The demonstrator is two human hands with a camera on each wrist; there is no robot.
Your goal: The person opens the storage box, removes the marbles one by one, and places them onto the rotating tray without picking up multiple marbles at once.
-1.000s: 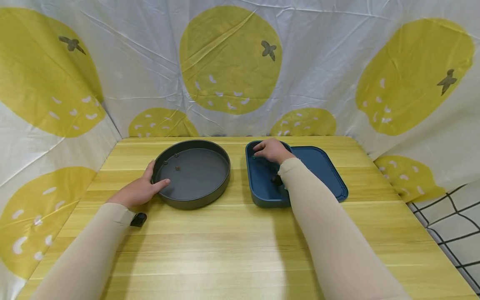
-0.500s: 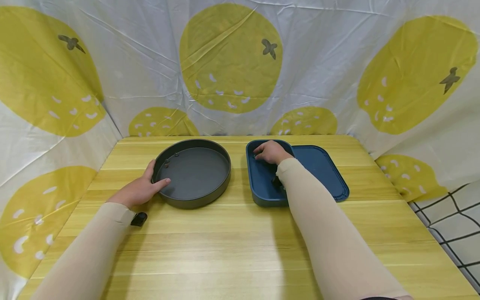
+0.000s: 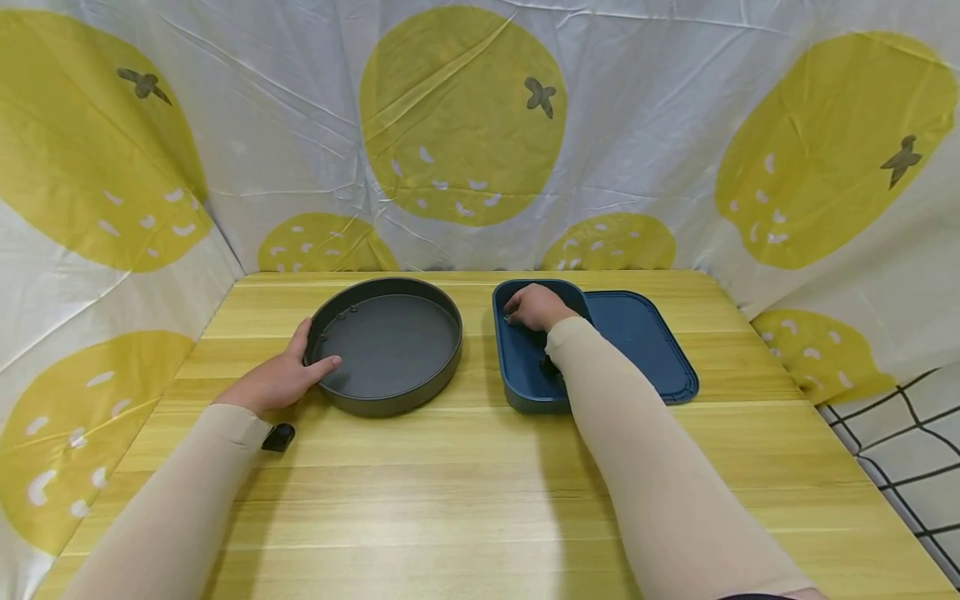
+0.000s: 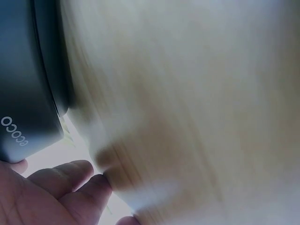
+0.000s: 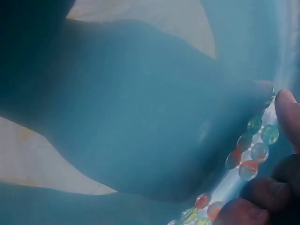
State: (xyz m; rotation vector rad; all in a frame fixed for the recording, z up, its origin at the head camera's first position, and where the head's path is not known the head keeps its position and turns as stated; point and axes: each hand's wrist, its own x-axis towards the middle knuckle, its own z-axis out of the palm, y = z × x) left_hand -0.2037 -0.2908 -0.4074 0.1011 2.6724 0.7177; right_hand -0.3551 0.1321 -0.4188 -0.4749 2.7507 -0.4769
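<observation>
My left hand (image 3: 273, 379) grips the near left side of a round dark grey pan (image 3: 390, 350), its thumb over the rim and its fingers along the outer wall. Several small marbles (image 3: 354, 308) lie against the pan's left inner wall. In the left wrist view the fingers (image 4: 65, 178) curl below the dark wall, which bears "ecoco" lettering. My right hand (image 3: 542, 307) reaches into a blue rectangular box (image 3: 521, 375). The right wrist view shows clear, swirled glass marbles (image 5: 248, 170) along the box wall, mirrored in it. Spread fingertips (image 5: 287, 115) stand right at them.
A blue lid (image 3: 630, 342) lies against the box's right side, partly behind my right forearm. Both containers stand on a light wooden table (image 3: 420, 500) near its back edge. A white cloth (image 3: 465, 250) with yellow fruit prints hangs behind and along the left side.
Inside the pan, the reddish marble has rolled left to the wall, and the others have shifted along it. The right hand's fingers have drawn closer together, slightly lower in the box. The left hand stays put.
</observation>
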